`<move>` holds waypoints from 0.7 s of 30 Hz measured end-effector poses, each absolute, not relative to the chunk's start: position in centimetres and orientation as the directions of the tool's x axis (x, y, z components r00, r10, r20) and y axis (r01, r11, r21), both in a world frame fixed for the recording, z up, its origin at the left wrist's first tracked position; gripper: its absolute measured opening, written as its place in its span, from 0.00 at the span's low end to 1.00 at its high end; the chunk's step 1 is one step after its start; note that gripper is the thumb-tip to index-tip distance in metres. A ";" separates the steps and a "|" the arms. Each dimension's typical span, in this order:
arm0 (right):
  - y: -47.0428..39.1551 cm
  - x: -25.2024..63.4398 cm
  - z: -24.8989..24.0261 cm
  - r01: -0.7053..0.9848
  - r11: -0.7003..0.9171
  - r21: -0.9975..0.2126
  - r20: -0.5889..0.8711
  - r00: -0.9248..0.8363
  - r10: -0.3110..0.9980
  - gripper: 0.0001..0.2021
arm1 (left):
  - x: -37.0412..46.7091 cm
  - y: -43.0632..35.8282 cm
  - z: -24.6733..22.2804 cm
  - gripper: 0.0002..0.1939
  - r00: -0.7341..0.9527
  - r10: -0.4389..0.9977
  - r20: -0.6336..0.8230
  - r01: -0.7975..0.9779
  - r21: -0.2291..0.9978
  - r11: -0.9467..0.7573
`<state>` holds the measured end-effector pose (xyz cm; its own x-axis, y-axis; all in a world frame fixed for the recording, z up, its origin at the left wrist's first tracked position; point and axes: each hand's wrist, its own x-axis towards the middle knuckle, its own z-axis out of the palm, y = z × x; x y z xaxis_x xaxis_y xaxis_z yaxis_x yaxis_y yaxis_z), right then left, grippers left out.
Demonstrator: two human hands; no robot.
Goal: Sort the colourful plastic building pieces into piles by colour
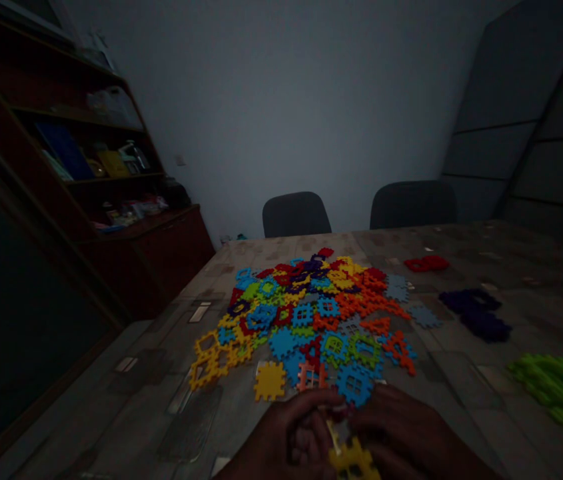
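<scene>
Here's the pile of coloured pieces (304,313), crowding mid-table right ahead of the hands, a blue piece (354,385) just beyond the fingers! Green pieces (561,390) sit near right, purple pieces (485,327) farther back, two chairs (295,215) behind the far edge. Near edge now: right hand (406,430) bends its fingers onto a yellow piece (351,460); left hand (297,427), half-curled, sits at its left, grip too dark to tell. Patterned tablecloth (151,393) stretches out left

Yellow notched piece (352,455), windowed, between the hands (294,427)
</scene>
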<state>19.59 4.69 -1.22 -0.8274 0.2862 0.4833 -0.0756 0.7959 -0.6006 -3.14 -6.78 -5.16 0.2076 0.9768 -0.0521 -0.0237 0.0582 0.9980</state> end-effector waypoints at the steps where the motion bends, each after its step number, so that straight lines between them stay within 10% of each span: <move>1: 4.6 19.8 -0.9 -0.021 0.732 -0.681 0.412 -0.838 0.359 0.14 | -3.1 -6.8 -5.2 0.35 0.178 0.983 -0.052 -0.076 0.995 0.066; 7: 3.8 19.9 -1.4 0.042 0.345 -0.938 0.148 -0.850 0.505 0.19 | -2.5 -6.6 -6.4 0.42 0.099 0.993 -0.063 -0.188 0.979 0.081; 15: 3.7 19.4 -4.0 0.031 0.102 -0.994 0.036 -0.807 0.590 0.22 | -4.0 -6.5 -3.0 0.29 0.342 0.856 0.387 0.468 0.720 -0.513; 21: 3.7 19.0 -4.1 0.010 0.154 -0.988 0.068 -0.866 0.495 0.19 | -3.1 -6.7 -1.8 0.27 0.394 0.807 0.440 0.639 0.499 -0.585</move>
<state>19.04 3.72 -4.11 -0.8660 0.4953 0.0683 0.0100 0.1537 -0.9881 -3.14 -6.72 -1.81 0.3941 0.8067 0.4404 0.6395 -0.5849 0.4990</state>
